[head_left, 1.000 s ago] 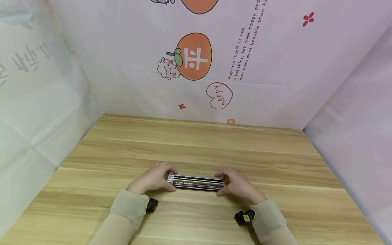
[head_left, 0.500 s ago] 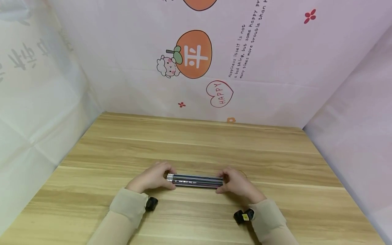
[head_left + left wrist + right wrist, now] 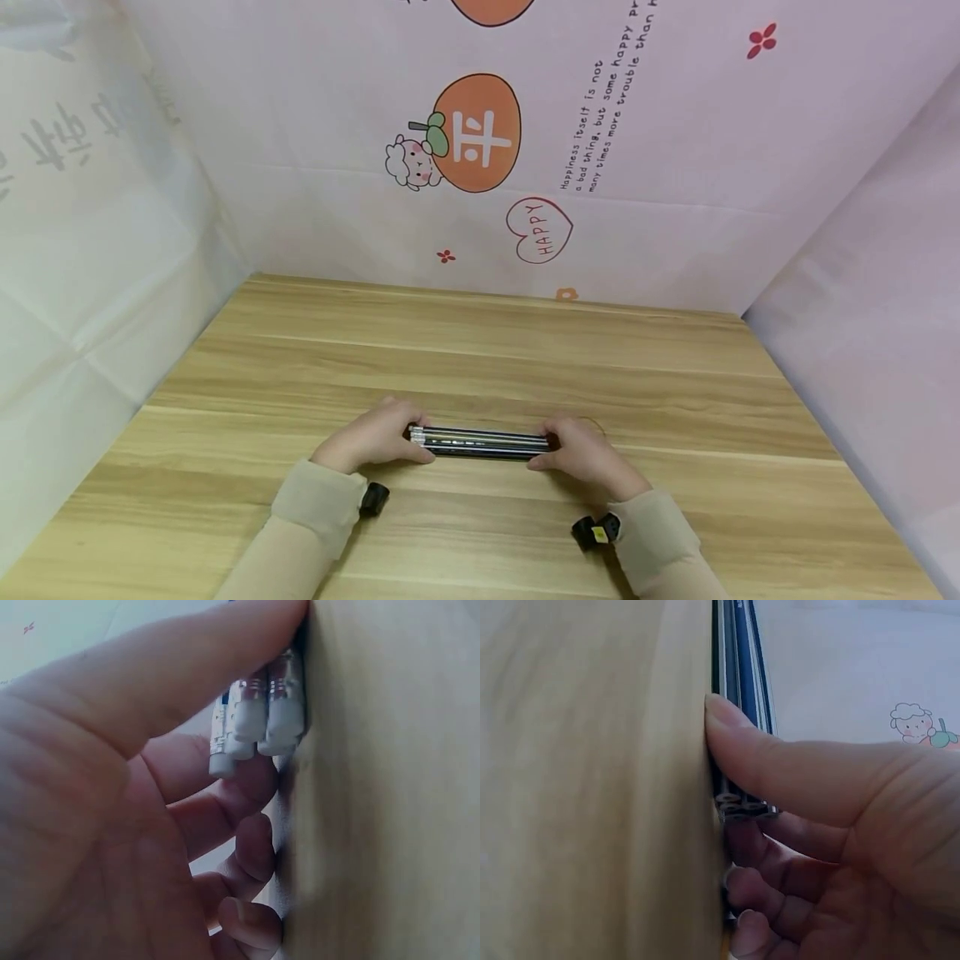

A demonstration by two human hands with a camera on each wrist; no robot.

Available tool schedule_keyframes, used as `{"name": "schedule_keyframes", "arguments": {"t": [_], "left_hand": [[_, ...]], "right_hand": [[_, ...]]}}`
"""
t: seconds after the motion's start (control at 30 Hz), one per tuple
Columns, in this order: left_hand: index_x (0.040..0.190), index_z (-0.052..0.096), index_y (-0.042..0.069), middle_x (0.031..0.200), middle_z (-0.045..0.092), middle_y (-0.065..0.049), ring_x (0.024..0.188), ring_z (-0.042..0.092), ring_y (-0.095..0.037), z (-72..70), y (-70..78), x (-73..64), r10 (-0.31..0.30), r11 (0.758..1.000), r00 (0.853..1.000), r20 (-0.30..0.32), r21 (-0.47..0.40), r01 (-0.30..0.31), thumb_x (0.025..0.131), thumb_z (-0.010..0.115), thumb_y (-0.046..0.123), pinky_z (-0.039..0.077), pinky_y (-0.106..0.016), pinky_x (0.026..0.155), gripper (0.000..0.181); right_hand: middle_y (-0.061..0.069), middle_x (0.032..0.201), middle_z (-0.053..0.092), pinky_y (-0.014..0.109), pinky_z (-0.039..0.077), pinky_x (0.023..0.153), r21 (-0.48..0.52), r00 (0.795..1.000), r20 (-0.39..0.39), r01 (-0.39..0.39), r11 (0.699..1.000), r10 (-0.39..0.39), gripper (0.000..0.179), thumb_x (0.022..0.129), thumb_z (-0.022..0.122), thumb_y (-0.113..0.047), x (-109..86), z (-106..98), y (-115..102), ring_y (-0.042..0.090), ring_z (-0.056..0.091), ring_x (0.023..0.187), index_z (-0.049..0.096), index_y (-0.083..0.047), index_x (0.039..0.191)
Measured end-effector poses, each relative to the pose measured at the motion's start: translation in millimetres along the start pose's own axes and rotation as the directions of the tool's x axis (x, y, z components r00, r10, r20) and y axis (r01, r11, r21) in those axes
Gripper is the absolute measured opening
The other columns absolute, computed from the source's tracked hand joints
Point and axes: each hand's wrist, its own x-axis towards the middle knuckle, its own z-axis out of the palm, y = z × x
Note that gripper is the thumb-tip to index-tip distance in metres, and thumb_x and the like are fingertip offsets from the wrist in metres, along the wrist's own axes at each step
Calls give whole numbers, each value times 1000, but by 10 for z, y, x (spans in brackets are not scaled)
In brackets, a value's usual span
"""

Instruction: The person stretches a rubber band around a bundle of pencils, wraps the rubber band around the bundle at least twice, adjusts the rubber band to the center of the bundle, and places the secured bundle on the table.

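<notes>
Snugly gathered: pencils held at both ends

We see the pencils side by side and stacked, low against the wood-grain tabletop, roughly midway between its left and right edges and well apart from its far edge. Their barrels are dark, some blackish and some deep blue, with pale stripes running lengthwise and white lettering along one; a yellowish streak shows among them. At the end toward the left edge we count at least five white erasers set in shiny silver ferrules, and they do not sit quite flush. At the end toward the right edge we find flat, unsharpened tips, bunched close.

Beige sleeves reach in from the near side, with a black camera at each wrist. The left hand clasps the eraser end, its thumb along the near side and its fingers curled round the far side; its lower fingers are bent and spaced slightly apart. The right hand mirrors it: the thumb presses the near side of the barrels and the other fingers curl in behind the flat ends. We cannot tell whether the bundle rests fully on the wood. Just beyond the right hand, a thin tan strand curves on the tabletop.
</notes>
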Motion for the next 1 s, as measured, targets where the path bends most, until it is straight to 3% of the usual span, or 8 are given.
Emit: {"name": "schedule_keyframes", "arguments": {"t": [0.17,0.37,0.6,0.8,1.0], "left_hand": [[74,63,21,82,56,7,91,42,-19,8,6,-6,-27,1000,1000,8,-9,28,79,83,35,38,-32,73,25],[77,65,20,88,59,7,94,44,-19,7,6,-23,0,1000,1000,4,19,0,83,80,36,39,-34,76,23],[78,64,19,87,58,6,90,44,-17,-27,5,-28,36,999,999,18,12,-36,86,77,36,38,-32,74,23],[73,58,14,68,50,6,62,43,-9,-62,2,-21,58,988,998,34,-143,-53,88,75,28,38,-22,56,27],[71,59,12,63,58,4,55,49,-9,-74,-1,-20,24,956,999,47,-292,-9,88,76,25,44,-22,52,28]], "right_hand": [[-2,79,50,26,35,62,-19,1000,14,27,999,-26,28,80,82,-29,-9,-12,0,14,42,71,60,-13,75],[-3,76,52,26,35,62,62,1000,19,-11,998,10,27,82,81,-28,-13,-14,2,14,43,69,59,-13,74],[-3,77,55,25,38,61,164,999,49,12,986,-21,23,85,78,-29,-27,-47,24,13,45,70,64,-12,79],[0,70,57,21,38,55,360,994,104,3,933,-44,19,87,76,-23,-15,-91,80,14,47,64,69,-5,86],[0,62,56,20,38,51,417,992,124,-18,909,-37,25,85,78,-22,-14,-116,110,12,53,57,62,-6,74]]}}
